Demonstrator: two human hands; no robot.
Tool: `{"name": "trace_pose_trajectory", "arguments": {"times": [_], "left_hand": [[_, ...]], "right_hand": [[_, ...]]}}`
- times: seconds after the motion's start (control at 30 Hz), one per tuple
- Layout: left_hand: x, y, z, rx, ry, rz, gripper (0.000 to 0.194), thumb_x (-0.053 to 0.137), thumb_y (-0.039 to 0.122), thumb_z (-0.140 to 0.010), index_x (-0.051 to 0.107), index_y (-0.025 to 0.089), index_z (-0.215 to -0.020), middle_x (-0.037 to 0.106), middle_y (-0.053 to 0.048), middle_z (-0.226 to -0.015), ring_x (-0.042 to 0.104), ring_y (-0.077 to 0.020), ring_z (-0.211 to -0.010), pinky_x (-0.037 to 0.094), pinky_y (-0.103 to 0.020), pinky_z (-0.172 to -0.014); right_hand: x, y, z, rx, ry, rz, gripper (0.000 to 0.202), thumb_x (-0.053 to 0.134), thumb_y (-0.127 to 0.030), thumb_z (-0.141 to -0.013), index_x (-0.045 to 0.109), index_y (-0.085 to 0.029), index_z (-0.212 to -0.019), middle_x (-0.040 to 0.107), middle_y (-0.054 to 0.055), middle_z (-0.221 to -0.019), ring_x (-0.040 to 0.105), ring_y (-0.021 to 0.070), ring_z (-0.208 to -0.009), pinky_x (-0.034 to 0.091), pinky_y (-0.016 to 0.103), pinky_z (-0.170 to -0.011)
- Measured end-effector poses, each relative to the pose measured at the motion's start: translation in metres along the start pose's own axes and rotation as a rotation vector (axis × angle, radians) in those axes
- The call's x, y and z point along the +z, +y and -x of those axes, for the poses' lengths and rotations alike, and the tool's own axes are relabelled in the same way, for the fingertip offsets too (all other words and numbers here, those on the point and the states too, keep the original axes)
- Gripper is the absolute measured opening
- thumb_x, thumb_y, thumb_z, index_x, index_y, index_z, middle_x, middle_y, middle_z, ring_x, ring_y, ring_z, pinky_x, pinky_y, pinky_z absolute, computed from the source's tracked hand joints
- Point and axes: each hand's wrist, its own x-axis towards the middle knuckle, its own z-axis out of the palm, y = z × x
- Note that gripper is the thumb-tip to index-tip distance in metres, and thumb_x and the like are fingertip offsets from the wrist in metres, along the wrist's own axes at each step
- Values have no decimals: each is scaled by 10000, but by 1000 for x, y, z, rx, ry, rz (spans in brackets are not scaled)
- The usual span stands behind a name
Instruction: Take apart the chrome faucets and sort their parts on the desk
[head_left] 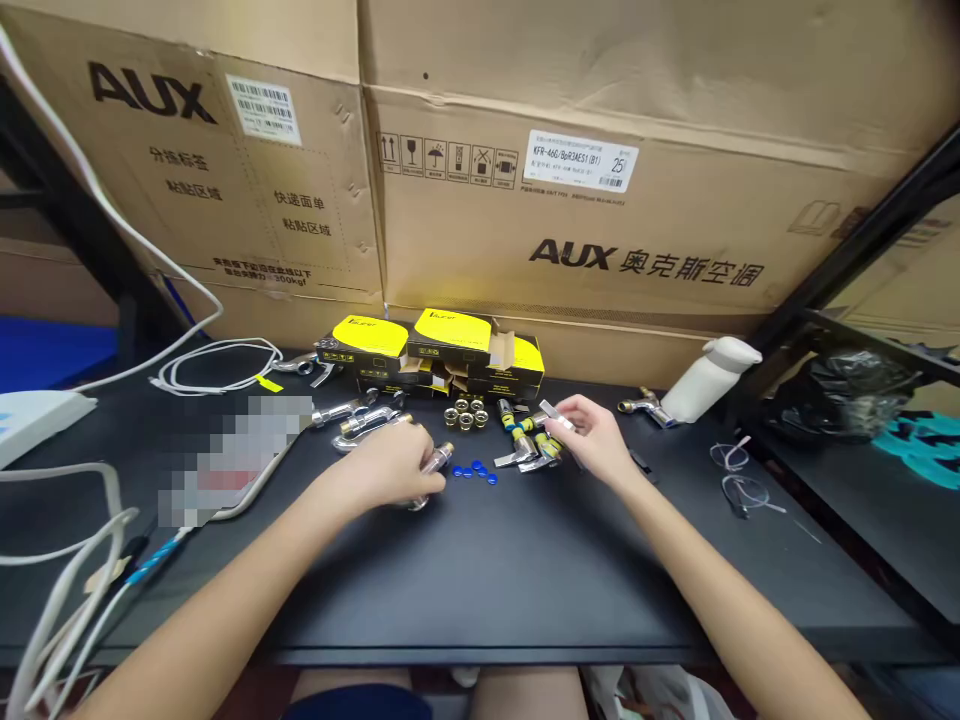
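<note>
Matte black tabletop [495,580], smooth and hard-edged, was found backed by a wall of corrugated cardboard carton [480,220] with creased seams. Clock directions were read from the blue caps [480,468], small glossy discs scattered mid-table.

Just beside them at nine o'clock, the left hand [401,465] had its fingers curled round a chrome tap body [439,458], a polished cylinder whose two ends showed past the grip. At about two o'clock, the right hand [589,430] held its thumb and fingers narrow on a flat chrome lever [553,411]; whether the lever was clear of the pile could not be told. Under and beside these fingers lay yellow-ringed valve parts [519,438] with metal levers.

At twelve o'clock stood a cluster of round, hollow brass-toned fittings [466,420], and behind them stacked yellow-and-black boxes [450,345] of printed card, some flaps open. At ten o'clock, curved chrome pipes [367,425] lay near the left hand.

Farther out, a matte white bottle [705,385] leaned at two o'clock, and a coiled white cable [214,370] lay at ten.
</note>
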Motion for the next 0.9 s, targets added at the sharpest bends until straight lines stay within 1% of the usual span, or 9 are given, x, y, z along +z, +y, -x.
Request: {"name": "trace_pose_trajectory", "arguments": {"times": [0.07,0.13,0.2,0.33,0.5,0.63,0.77,0.83,0.9], "left_hand": [[2,2,1,-14,-10,-49,177,536,326,-640,591,195,-535,612,-61,-603,544,-199,-554,307,-279,-516],[1,3,1,-47,-12,-96,169,535,321,-640,606,194,-555,620,-72,-621,559,-217,-565,306,-283,-504],[-3,3,2,-78,-27,-123,157,541,315,-641,612,194,-571,625,-74,-628,572,-230,-576,301,-283,-492],[-10,1,2,-104,-47,-105,160,563,332,-672,624,197,-609,652,-70,-677,600,-233,-636,325,-278,-511],[-12,1,0,-105,-70,-90,212,519,329,-751,649,191,-656,666,-75,-704,609,-218,-657,366,-276,-551],[-11,-1,-1,-153,-77,-120,177,536,312,-743,671,199,-730,688,-82,-786,635,-242,-765,385,-278,-585],[-10,-5,0,-137,-11,-125,176,545,347,-749,643,202,-742,677,-71,-765,634,-241,-756,365,-272,-579],[-10,-5,0,-128,43,-114,240,512,420,-783,621,206,-769,664,-67,-729,626,-241,-723,345,-271,-561],[-10,-3,-1,-136,101,-92,311,456,486,-822,601,212,-809,655,-62,-711,618,-240,-694,326,-268,-545]], "right_hand": [[-13,3,0,-36,-133,138,262,682,-399,-722,610,-150,-753,660,37,-705,583,140,-608,437,229,-529],[-24,3,1,-42,-317,269,257,682,-397,-721,625,-147,-717,652,24,-675,576,139,-603,421,226,-531],[-32,1,3,-31,-422,373,249,678,-394,-722,646,-148,-704,650,13,-653,575,141,-603,415,225,-540],[-37,-2,5,42,-359,521,209,631,-353,-754,662,-155,-693,675,26,-652,614,162,-634,432,231,-573],[-34,0,6,154,-312,656,137,629,-279,-735,659,-166,-664,701,44,-636,645,172,-599,438,231,-557],[-29,3,8,172,-354,581,220,592,-331,-784,652,-168,-650,693,40,-576,655,172,-564,451,230,-554],[-33,4,5,117,-347,478,314,543,-397,-826,659,-160,-656,702,49,-612,652,180,-558,463,245,-545],[-43,6,-2,58,-255,509,323,498,-396,-856,673,-160,-721,717,56,-686,653,184,-581,467,256,-554],[-59,11,-12,27,-103,666,259,488,-328,-863,688,-165,-839,730,68,-812,669,193,-680,482,267,-623]]}}
